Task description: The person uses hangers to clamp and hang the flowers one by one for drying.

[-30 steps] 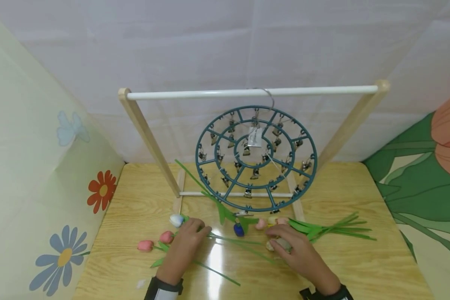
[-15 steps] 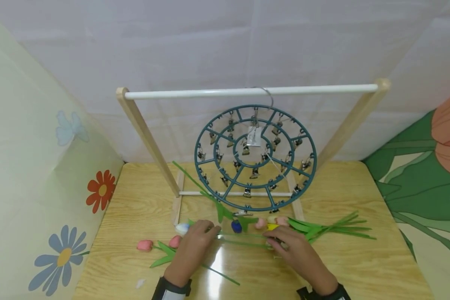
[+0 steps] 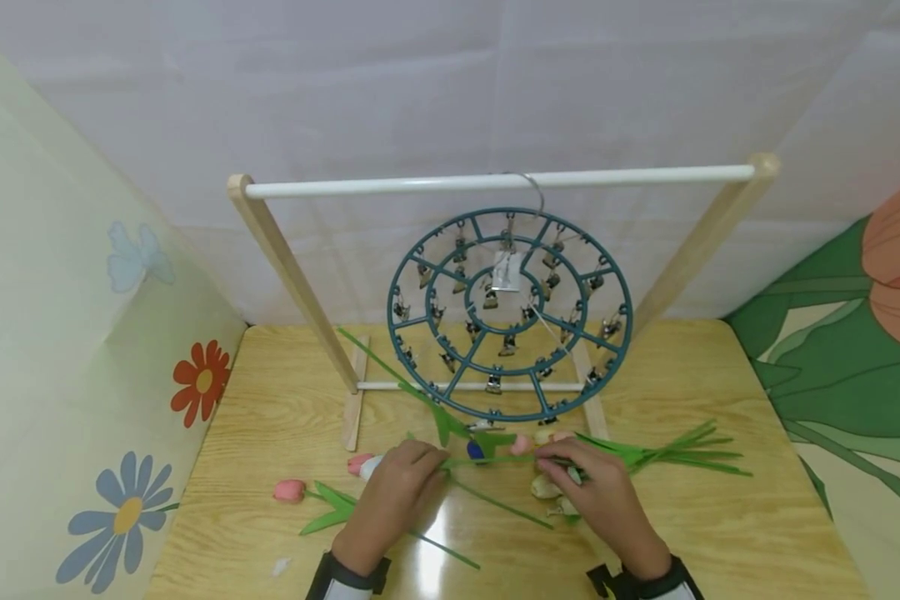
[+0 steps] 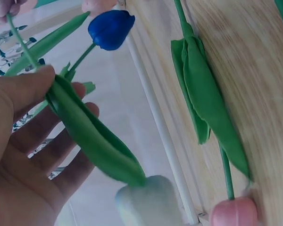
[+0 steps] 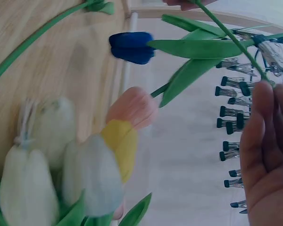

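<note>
Between my two hands stretches an artificial tulip with a white, blue-tinged head (image 4: 151,202). My left hand (image 3: 397,500) pinches it where leaf and stem meet, thumb against forefinger, other fingers spread. The thin far part of its green stem (image 3: 491,460) is pinched by my right hand (image 3: 596,500) between thumb and fingertips. Behind the stem, a blue tulip (image 5: 132,47) hangs head-down at the front clip of a round green clip hanger (image 3: 397,350). Pale white tulips (image 5: 28,183) lie below my right hand, beside a yellow tulip (image 5: 120,146) and a peach tulip (image 5: 133,107).
The hanger hooks on a white rod (image 3: 420,185) of a wooden stand (image 3: 292,283). Pink tulips (image 3: 290,491) lie at the left of the wooden table (image 3: 270,400). Green stems (image 3: 690,454) fan out at the right. Printed cloth walls (image 3: 832,333) enclose the sides.
My left hand has shifted right, lifting the white tulip off the table. My right hand has moved from the pale tulip heads to the lifted stem and now pinches it.
</note>
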A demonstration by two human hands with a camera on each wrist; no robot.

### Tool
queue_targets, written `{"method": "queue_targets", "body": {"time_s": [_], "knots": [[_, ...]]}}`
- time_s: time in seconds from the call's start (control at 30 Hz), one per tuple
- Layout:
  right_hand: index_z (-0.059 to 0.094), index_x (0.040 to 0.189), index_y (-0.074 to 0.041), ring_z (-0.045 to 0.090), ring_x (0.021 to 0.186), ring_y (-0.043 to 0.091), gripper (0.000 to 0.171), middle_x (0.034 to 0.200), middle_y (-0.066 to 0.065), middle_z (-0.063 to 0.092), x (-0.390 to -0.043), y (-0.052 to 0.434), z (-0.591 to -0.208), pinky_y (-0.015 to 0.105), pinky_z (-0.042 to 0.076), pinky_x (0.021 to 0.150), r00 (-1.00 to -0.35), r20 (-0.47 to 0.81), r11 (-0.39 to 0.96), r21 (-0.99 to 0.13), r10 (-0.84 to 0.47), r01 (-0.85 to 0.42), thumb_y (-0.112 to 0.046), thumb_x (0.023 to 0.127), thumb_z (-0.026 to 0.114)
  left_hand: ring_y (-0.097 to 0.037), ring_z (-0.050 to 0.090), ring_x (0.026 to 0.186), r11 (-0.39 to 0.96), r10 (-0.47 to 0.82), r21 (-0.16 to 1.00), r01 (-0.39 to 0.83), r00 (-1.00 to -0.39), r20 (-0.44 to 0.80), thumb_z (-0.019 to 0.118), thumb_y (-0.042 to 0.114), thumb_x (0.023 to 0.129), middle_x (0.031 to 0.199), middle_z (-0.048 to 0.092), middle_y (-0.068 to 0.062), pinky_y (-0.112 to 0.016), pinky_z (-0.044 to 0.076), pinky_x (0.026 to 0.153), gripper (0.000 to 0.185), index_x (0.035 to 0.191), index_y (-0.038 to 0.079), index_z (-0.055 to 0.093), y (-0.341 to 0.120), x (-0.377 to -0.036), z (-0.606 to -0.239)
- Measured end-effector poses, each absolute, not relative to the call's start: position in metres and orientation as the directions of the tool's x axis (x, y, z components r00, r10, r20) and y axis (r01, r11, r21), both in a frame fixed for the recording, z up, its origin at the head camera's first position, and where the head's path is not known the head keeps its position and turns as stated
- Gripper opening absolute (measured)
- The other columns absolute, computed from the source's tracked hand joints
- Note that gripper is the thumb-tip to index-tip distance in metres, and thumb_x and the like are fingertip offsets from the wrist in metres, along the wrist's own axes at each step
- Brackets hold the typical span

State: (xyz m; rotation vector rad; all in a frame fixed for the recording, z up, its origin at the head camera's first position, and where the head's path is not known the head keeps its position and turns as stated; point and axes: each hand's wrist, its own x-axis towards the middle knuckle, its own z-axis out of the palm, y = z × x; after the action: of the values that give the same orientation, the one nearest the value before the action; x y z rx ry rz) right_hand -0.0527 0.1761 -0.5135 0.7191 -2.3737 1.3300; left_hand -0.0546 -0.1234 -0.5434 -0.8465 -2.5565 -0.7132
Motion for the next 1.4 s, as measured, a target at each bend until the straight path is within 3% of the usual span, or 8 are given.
{"method": "queue_targets", "body": {"time_s": [0.17, 0.23, 0.4, 0.6, 0.77, 1.0, 1.13, 1.4], "knots": [[0.064, 0.116, 0.005, 0.073, 0.094, 0.006, 0.048, 0.100, 0.010, 0.076, -0.052, 0.177, -0.509, 0.019, 0.062, 0.077, -0.830, 0.482, 0.189, -0.820, -0.281, -0.540, 0.025, 0.074, 0.074, -0.018, 0.070, 0.098, 0.665, 0.405, 0.365, 0.651, -0.726, 0.556, 0.078, 0.007, 0.085, 0.107, 0.072, -0.003, -0.029, 0.061, 0.088, 0.026, 0.111, 0.008, 0.075, -0.123, -0.051, -0.540], [0.065, 0.115, 0.004, 0.073, 0.093, 0.008, 0.043, 0.100, 0.010, 0.076, -0.052, 0.177, -0.509, 0.020, 0.062, 0.078, -0.820, 0.478, 0.152, -0.827, -0.316, -0.541, 0.024, 0.077, 0.072, -0.019, 0.071, 0.099, 0.639, 0.382, 0.386, 0.665, -0.711, 0.591, 0.077, 0.005, 0.085, 0.107, 0.072, -0.005, -0.027, 0.061, 0.090, 0.026, 0.111, 0.006, 0.074, -0.122, -0.050, -0.537], [0.073, 0.112, -0.012, 0.072, 0.092, 0.011, 0.035, 0.103, 0.005, 0.077, -0.050, 0.175, -0.514, 0.019, 0.061, 0.078, -0.787, 0.452, 0.225, -0.788, -0.420, -0.573, 0.010, 0.085, 0.075, -0.019, 0.073, 0.091, 0.527, 0.325, 0.440, 0.727, -0.651, 0.686, 0.073, 0.005, 0.090, 0.104, 0.073, -0.008, -0.021, 0.061, 0.087, 0.020, 0.110, 0.000, 0.070, -0.114, -0.049, -0.527], [0.071, 0.120, -0.012, 0.072, 0.106, 0.017, 0.042, 0.117, 0.007, 0.075, -0.048, 0.164, -0.523, 0.022, 0.060, 0.091, -0.736, 0.446, 0.296, -0.713, -0.509, -0.636, 0.003, 0.082, 0.080, -0.024, 0.074, 0.084, 0.345, 0.241, 0.528, 0.776, -0.617, 0.749, 0.065, 0.004, 0.098, 0.099, 0.072, -0.016, -0.017, 0.062, 0.081, 0.017, 0.111, -0.007, 0.064, -0.099, -0.049, -0.520], [0.068, 0.127, -0.014, 0.070, 0.113, 0.020, 0.039, 0.125, 0.005, 0.073, -0.044, 0.154, -0.524, 0.034, 0.064, 0.087, -0.769, 0.370, 0.366, -0.717, -0.521, -0.593, -0.010, 0.090, 0.078, -0.027, 0.076, 0.090, 0.201, 0.166, 0.656, 0.728, -0.685, 0.709, 0.066, -0.013, 0.089, 0.106, 0.074, -0.020, -0.023, 0.063, 0.082, 0.027, 0.115, -0.007, 0.064, -0.089, -0.049, -0.516], [0.062, 0.136, -0.021, 0.069, 0.117, 0.022, 0.042, 0.134, 0.001, 0.069, -0.046, 0.145, -0.525, 0.039, 0.064, 0.090, -0.808, 0.304, 0.460, -0.698, -0.504, -0.549, -0.019, 0.096, 0.073, -0.030, 0.071, 0.113, -0.125, 0.129, 0.759, 0.639, -0.748, 0.651, 0.050, -0.026, 0.091, 0.117, 0.069, -0.031, -0.037, 0.062, 0.095, 0.031, 0.118, -0.014, 0.058, -0.078, -0.050, -0.516], [0.064, 0.133, -0.018, 0.070, 0.105, 0.012, 0.036, 0.127, 0.000, 0.072, -0.049, 0.143, -0.527, 0.032, 0.064, 0.083, -0.800, 0.337, 0.424, -0.709, -0.497, -0.563, -0.014, 0.098, 0.070, -0.028, 0.071, 0.114, -0.230, 0.119, 0.769, 0.596, -0.767, 0.630, 0.046, -0.027, 0.092, 0.118, 0.066, -0.034, -0.038, 0.061, 0.097, 0.032, 0.120, -0.017, 0.055, -0.070, -0.050, -0.518], [0.071, 0.111, -0.015, 0.062, 0.086, 0.003, 0.024, 0.101, -0.006, 0.071, -0.055, 0.147, -0.527, 0.018, 0.057, 0.068, -0.770, 0.443, 0.323, -0.724, -0.459, -0.609, 0.001, 0.093, 0.070, -0.023, 0.073, 0.112, -0.299, 0.051, 0.867, 0.398, -0.901, 0.431, 0.050, -0.016, 0.098, 0.116, 0.063, -0.040, -0.038, 0.062, 0.091, 0.029, 0.126, -0.017, 0.055, -0.058, -0.043, -0.521]]}}
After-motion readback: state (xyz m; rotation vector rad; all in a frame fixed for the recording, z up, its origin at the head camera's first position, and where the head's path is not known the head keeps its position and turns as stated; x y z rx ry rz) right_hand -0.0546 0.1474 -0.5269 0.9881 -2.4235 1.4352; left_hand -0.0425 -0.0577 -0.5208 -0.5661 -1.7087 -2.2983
